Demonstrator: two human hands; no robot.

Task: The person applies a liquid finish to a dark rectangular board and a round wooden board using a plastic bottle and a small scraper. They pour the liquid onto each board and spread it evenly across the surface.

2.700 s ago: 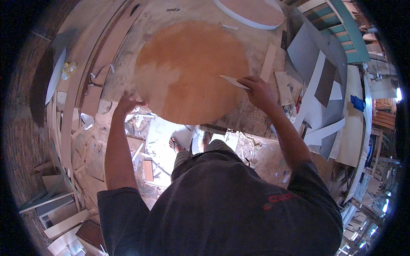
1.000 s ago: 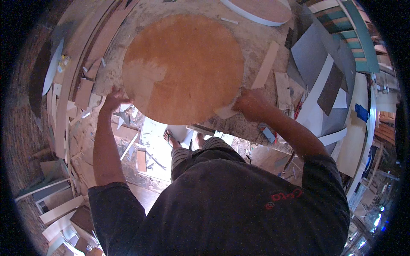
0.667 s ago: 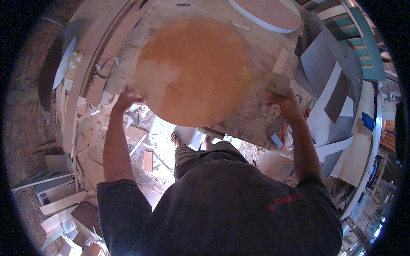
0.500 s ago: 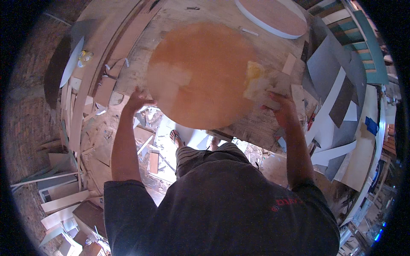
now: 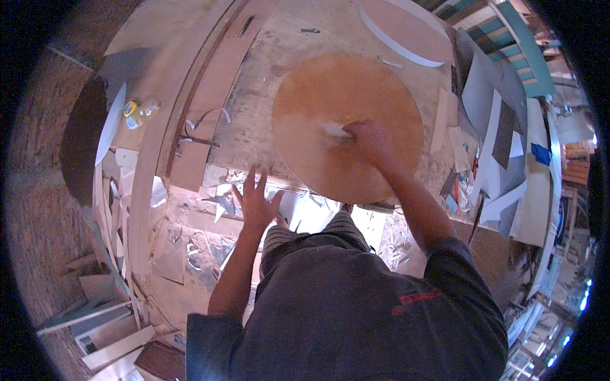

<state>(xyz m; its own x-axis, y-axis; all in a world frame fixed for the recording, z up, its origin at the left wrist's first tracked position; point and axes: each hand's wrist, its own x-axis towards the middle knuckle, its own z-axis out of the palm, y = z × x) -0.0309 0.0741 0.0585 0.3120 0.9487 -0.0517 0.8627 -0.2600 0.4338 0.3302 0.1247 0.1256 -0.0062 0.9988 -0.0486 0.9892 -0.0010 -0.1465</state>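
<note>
A round orange-brown wooden disc (image 5: 305, 159) lies on the worn workbench (image 5: 254, 127). My right hand (image 5: 368, 143) is over its middle, fingers closed at a small pale piece (image 5: 333, 130). That piece is blurred, so whether it is a cloth or a pad cannot be told. My left hand (image 5: 255, 202) is off the disc, beside the bench's near edge, with its fingers spread and nothing in it.
A second disc with a white rim (image 5: 406, 32) lies at the far right of the bench. Long boards (image 5: 184, 82) run along the left, near a yellow-capped clear bottle (image 5: 143, 113). Grey and white sheet offcuts (image 5: 492, 136) lean at right. Scraps litter the floor (image 5: 190, 254).
Both hands were at the disc's sides; now the left is away from it with fingers spread, and the right is over its middle at the pale piece. The disc sits farther right in view.
</note>
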